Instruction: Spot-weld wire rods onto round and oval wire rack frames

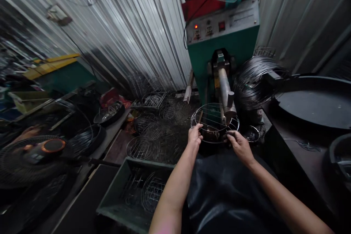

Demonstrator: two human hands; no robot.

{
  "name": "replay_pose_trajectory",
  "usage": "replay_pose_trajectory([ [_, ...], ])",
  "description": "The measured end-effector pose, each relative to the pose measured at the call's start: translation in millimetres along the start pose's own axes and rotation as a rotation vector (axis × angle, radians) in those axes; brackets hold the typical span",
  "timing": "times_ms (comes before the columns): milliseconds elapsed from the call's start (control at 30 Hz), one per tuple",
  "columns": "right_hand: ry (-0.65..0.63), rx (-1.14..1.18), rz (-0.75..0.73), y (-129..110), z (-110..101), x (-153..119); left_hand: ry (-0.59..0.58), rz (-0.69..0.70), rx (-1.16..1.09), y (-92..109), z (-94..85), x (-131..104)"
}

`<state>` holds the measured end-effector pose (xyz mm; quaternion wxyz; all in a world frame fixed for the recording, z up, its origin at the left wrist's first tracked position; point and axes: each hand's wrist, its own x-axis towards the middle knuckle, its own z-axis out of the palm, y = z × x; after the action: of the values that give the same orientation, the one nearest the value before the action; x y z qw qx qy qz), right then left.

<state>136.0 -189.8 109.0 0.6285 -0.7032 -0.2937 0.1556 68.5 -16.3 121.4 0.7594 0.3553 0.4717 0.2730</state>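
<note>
A round wire rack (211,115) of thin parallel wires is at the green machine (222,36), beneath the end of its metal arm (225,89). My left hand (195,134) is closed on the rack's left rim. At the right rim, my right hand (238,142) has its thumb and fingers pinched together near the wire; anything small between the fingertips is too dark to make out. The electrode tip of the arm is close to the rack's right side, and whether they touch is unclear.
A green crate (109,204) with wire racks stands at lower left. More racks (153,128) lie on the floor. A wire coil (255,80) and a large black tray (315,102) are at right. A fan (30,157) and another person's hand (29,132) show at far left.
</note>
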Motion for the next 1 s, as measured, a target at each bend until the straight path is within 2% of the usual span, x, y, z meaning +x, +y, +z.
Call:
replay_pose_trajectory([
  [133,-0.050,-0.154,-0.011,11,-2,4,-0.005,0.040,-0.020,-5,-1.8,2],
  [333,-0.030,-0.155,0.024,4,-1,4,0.021,0.172,-0.045,-12,-8.2,-7],
  [567,0.032,-0.106,0.054,8,-1,0,0.030,0.125,-0.005,-17,0.9,-8],
  [867,-0.006,-0.111,0.039,0,-10,-8,0.000,0.117,-0.048,-20,-4.2,-23],
  [1000,-0.008,-0.107,0.048,0,-13,-2,0.031,0.093,-0.029,-16,3.4,-20],
])
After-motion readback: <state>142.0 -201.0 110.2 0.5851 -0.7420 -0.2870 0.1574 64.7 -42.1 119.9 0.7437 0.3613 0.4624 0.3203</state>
